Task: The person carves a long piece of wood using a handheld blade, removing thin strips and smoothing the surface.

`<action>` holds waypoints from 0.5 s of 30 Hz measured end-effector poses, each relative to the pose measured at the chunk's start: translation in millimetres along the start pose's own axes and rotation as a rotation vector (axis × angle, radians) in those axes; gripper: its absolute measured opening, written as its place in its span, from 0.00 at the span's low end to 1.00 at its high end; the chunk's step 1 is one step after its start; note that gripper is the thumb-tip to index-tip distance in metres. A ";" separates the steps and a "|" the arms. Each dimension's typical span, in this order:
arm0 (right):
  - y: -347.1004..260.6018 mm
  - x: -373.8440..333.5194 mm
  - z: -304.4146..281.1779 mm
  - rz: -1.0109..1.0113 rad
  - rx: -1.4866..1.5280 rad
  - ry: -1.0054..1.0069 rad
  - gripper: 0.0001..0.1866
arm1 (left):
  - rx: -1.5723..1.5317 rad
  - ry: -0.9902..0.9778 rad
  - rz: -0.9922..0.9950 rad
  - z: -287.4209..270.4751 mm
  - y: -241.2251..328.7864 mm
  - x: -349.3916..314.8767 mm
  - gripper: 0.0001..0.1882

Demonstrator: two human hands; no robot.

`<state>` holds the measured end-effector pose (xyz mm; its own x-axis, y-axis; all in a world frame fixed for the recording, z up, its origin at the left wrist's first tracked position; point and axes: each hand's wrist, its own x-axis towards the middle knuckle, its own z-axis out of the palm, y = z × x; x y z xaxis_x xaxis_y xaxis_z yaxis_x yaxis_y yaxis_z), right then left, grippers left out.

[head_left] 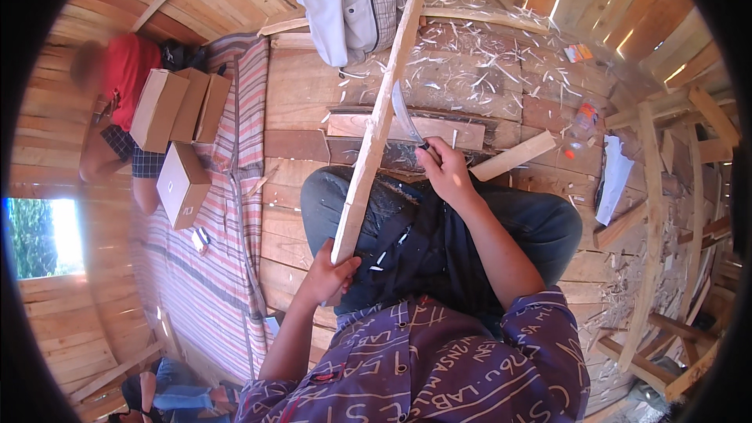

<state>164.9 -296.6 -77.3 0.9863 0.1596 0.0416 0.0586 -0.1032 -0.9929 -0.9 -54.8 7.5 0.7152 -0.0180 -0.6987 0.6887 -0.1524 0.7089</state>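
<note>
My left hand point(326, 274) is closed around the near end of a long, pale wooden stick point(374, 137), which slants up and away across my left leg. Its edges look rough and whittled. In my right hand point(447, 175) is the dark handle of a knife point(406, 115) with a curved blade. The blade points away from me and lies close to the right side of the stick; whether it touches the wood I cannot tell. A few pale shavings rest on my dark trousers point(517, 215).
Wood shavings point(489, 63) litter the plank floor ahead. Loose boards point(513, 155) lie by my knees. A grey backpack point(345, 12) leans at the far wall. To the left, cardboard boxes point(182, 184) stand on a striped mat point(204, 274), beside a seated person in red point(133, 78).
</note>
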 end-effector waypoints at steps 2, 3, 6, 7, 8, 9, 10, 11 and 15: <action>-1.4 -3.2 3.4 0.018 0.127 -0.051 0.10 | 0.086 0.048 -0.014 4.4 4.1 -1.3 0.18; -2.1 -3.9 2.6 -0.002 0.115 -0.066 0.10 | 0.152 0.075 -0.031 7.3 8.9 -3.1 0.19; -12.1 -3.7 2.5 -0.020 0.133 -0.095 0.10 | 0.378 0.197 0.070 9.6 3.1 -4.4 0.22; -13.9 -4.3 3.2 0.002 0.167 -0.086 0.10 | 0.458 0.237 0.128 12.3 3.6 -4.5 0.23; -16.0 -4.9 4.0 0.023 0.201 -0.078 0.11 | 0.496 0.258 0.156 14.5 5.9 -5.6 0.23; -18.6 -6.5 4.3 0.000 0.094 -0.131 0.11 | 0.534 0.279 0.183 16.7 10.2 -8.2 0.24; -24.9 -9.6 3.7 -0.021 -0.014 -0.181 0.12 | 0.573 0.296 0.212 19.8 17.0 -10.0 0.25; -28.3 -13.4 5.3 -0.043 -0.123 -0.230 0.12 | 0.570 0.288 0.170 21.7 21.5 -9.8 0.25; -20.1 -22.6 17.4 -0.154 -0.163 -0.181 0.12 | 0.606 0.293 0.169 19.9 19.3 -7.1 0.25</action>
<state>138.7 -281.1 -60.3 0.9214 0.3564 0.1552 0.2436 -0.2182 -0.9450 5.0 -77.3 24.2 0.8682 0.1645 -0.4681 0.4378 -0.6979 0.5668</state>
